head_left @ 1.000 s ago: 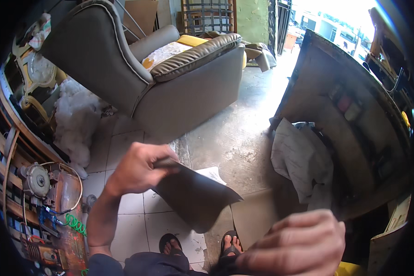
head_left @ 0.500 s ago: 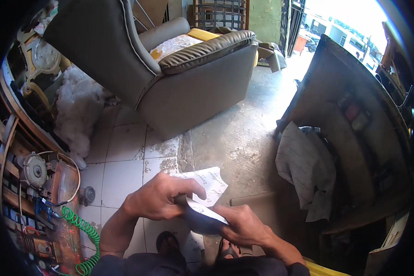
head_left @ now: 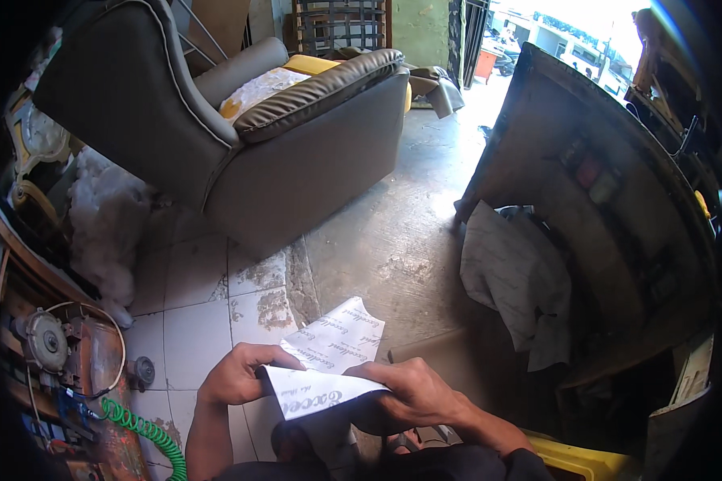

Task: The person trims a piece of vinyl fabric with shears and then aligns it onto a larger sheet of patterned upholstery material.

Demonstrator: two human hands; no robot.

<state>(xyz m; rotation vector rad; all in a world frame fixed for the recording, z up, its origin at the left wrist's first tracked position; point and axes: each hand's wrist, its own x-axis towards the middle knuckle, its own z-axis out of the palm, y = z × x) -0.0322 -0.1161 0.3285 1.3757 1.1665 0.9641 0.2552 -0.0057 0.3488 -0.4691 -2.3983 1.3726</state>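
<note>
My left grip [head_left: 241, 373] and right grip [head_left: 413, 390] both pinch this printed white sheet [head_left: 317, 393]; uneven tugging could crease it.

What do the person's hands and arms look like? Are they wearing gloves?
No gloves! The left hand and right hand are bare, with no watch visible. The forearms are bare too, and a dark sleeve shows near the right elbow.

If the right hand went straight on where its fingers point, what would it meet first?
The white sheet already in its grip; beyond that, probably the left hand, though depth is unclear.
</note>
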